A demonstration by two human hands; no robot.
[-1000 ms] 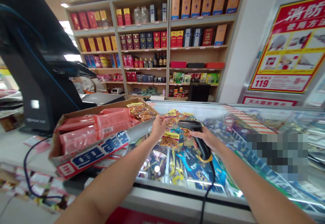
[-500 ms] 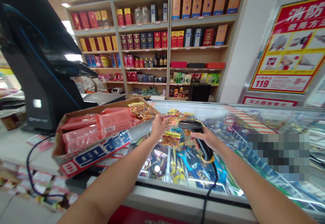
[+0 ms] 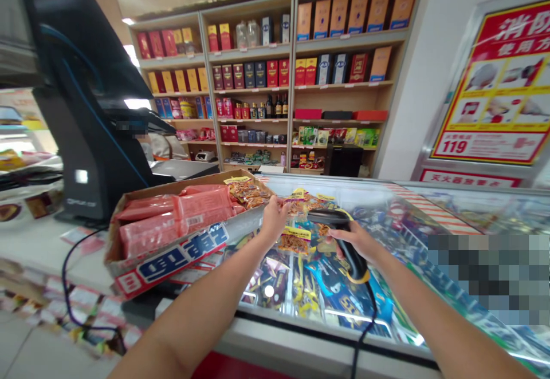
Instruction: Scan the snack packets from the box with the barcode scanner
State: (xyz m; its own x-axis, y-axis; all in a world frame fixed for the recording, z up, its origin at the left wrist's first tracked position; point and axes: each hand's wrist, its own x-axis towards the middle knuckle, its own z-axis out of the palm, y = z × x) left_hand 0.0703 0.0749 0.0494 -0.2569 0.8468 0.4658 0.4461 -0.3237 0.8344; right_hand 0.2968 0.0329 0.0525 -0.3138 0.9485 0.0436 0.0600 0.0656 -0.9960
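Observation:
My right hand (image 3: 356,243) is wrapped round the grip of a black barcode scanner (image 3: 330,217), whose head points left. A cable runs down from the yellow-ringed end of its handle. My left hand (image 3: 275,218) is closed, pinching the edge of a small yellow-topped snack packet (image 3: 297,202) just left of the scanner head. Below that, another snack packet (image 3: 295,240) lies on the glass top of the freezer (image 3: 365,187). More packets are partly hidden behind the scanner. Close to my left forearm stands a cardboard box (image 3: 172,267) holding pink-wrapped packs (image 3: 201,207) and similar snack packets (image 3: 246,191).
A black checkout terminal (image 3: 92,121) rises at the left, its cable (image 3: 64,276) hanging over the counter. Frozen goods (image 3: 335,279) show through the glass. Shelves (image 3: 251,50) with boxed goods and bottles line the back wall; a red poster (image 3: 501,81) hangs at the right.
The view has turned slightly left, so everything sits a little further right and lower. Both hands keep their holds, with the scanner and packet in nearly the same places.

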